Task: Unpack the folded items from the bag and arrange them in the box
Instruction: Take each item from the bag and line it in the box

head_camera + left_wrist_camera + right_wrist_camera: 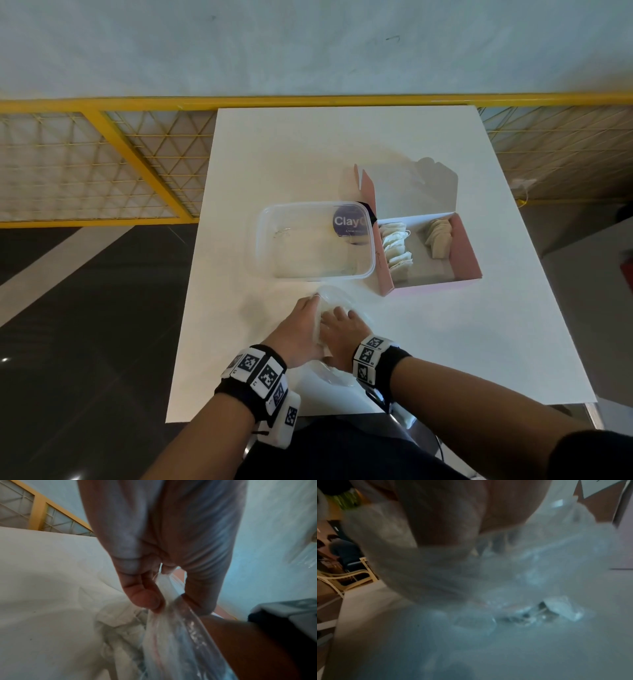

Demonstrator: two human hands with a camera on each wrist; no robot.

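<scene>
A clear plastic bag (342,296) lies crumpled on the white table (274,154), near its front edge. My left hand (312,301) pinches the bag's edge between thumb and fingers (145,600), and the film (171,635) hangs down from that pinch. My right hand (337,317) is pushed into the bag. In the right wrist view the plastic (539,568) blurs it, so its fingers and any hold are hidden. The open pink box (469,253) stands behind on the right. It holds two rows of folded white items (397,250) (438,236).
A clear plastic tub (260,233) with a purple label (349,221) stands left of the pink box, touching it. The box's lid (411,192) stands raised at the back. A yellow mesh railing (102,154) runs behind the table.
</scene>
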